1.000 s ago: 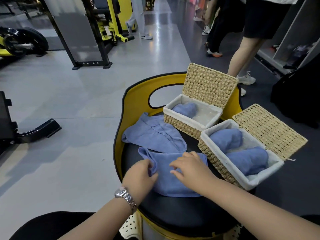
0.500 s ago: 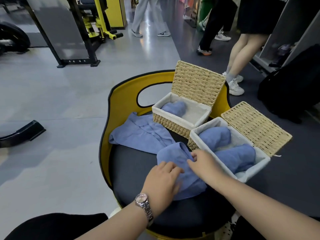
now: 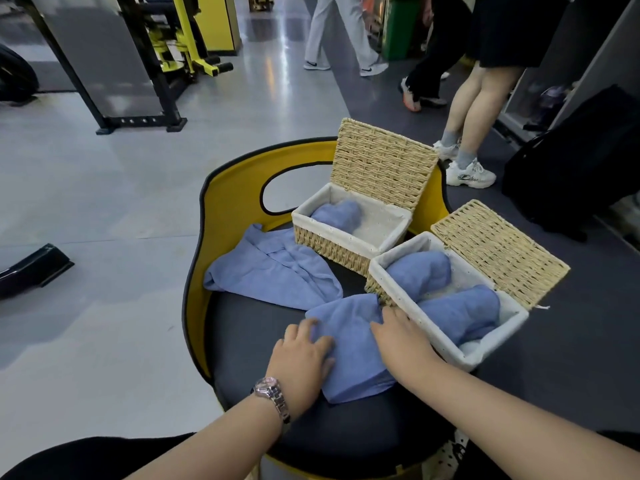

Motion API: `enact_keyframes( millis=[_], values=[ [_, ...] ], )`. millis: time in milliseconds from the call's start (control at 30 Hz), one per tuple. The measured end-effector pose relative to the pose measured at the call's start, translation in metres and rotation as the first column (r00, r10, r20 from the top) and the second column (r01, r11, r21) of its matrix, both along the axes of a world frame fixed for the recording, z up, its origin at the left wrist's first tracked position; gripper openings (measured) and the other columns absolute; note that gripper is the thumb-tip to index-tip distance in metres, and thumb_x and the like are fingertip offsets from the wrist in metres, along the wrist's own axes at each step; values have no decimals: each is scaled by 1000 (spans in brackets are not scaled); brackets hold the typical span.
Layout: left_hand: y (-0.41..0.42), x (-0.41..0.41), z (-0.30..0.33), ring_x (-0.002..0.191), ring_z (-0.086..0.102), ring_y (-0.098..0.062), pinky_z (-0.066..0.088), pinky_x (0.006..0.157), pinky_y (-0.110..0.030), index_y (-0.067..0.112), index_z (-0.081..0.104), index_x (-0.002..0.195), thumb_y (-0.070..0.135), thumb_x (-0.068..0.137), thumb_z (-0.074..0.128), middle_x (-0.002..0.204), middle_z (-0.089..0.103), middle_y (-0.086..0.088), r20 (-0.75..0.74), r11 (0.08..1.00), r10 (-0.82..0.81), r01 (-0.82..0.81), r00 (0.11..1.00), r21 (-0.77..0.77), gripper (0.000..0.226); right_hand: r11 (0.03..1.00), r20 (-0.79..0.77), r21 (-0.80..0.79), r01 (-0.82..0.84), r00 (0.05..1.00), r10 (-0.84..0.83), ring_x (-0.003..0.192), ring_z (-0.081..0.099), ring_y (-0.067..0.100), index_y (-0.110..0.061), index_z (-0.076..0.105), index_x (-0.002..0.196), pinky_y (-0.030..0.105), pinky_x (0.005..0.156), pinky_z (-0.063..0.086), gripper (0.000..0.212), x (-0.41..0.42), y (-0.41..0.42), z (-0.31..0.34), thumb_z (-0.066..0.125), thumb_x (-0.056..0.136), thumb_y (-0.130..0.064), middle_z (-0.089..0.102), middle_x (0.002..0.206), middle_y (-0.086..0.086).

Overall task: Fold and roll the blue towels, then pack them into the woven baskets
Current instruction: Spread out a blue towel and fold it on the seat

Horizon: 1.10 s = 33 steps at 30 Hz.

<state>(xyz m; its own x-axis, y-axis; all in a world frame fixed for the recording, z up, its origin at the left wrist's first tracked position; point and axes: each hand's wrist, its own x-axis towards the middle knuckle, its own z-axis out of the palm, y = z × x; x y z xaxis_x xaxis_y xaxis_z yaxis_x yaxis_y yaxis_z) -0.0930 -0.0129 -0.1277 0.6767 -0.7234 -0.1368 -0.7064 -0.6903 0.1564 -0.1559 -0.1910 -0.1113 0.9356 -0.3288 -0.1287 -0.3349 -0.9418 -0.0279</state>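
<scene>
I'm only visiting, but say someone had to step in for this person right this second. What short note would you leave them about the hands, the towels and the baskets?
Hands: the left hand and right hand both lie on the folded towel on the dark seat cushion, fingers fairly straight, pressing rather than gripping.
Things: the near basket, lid open, holds two rolled towels. The far basket, lid open, holds one rolled towel. A loose towel lies unfolded left of the baskets.
Done: three towels packed.
Left: roll and pack the folded towel, then fold, roll and pack the loose one.
</scene>
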Motion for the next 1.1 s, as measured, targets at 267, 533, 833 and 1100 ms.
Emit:
enact_keyframes(
  millis=[267, 533, 833, 1100],
  values=[
    [-4, -6, 4, 87, 61, -22, 42, 67, -29, 32, 40, 116, 44, 81, 59, 86, 60, 2, -298, 991, 129, -132, 946, 8, 42, 921, 10, -183, -345, 936, 353, 99, 66, 31, -19, 67, 114, 40, 84, 53, 53, 36, -5, -22, 82, 63, -18, 67, 117, 10],
    [21, 49, -3, 95, 59, -23, 48, 75, -33, 23, 38, 119, 18, 74, 52, 107, 59, -3, -300, 978, 170, -197, 939, -64, 48, 984, -262, 105, -142, 951, 165, 106, 59, 29, -9, 51, 115, 32, 71, 39, 33, 27, 6, 4, 51, 94, -34, 59, 116, 10],
    [43, 62, -11, 79, 65, -9, 56, 77, -37, 23, 65, 95, 70, 44, 72, 86, 70, 7, -578, 899, 387, -434, 719, 63, 70, 781, -163, 607, 144, 985, -55, 127, 48, 18, -11, 29, 146, 31, 106, 37, 77, 34, -10, -9, 69, 83, -29, 46, 144, 4],
    [39, 48, -7, 73, 54, -7, 35, 54, -21, 30, 47, 80, 36, 62, 74, 80, 59, 13, -459, 937, 250, -333, 853, -109, 33, 796, 1, 604, -21, 1000, 26, 83, 57, 14, -24, 59, 81, 24, 72, 43, 21, 33, -20, -13, 69, 68, -10, 60, 88, -4]
  ],
)
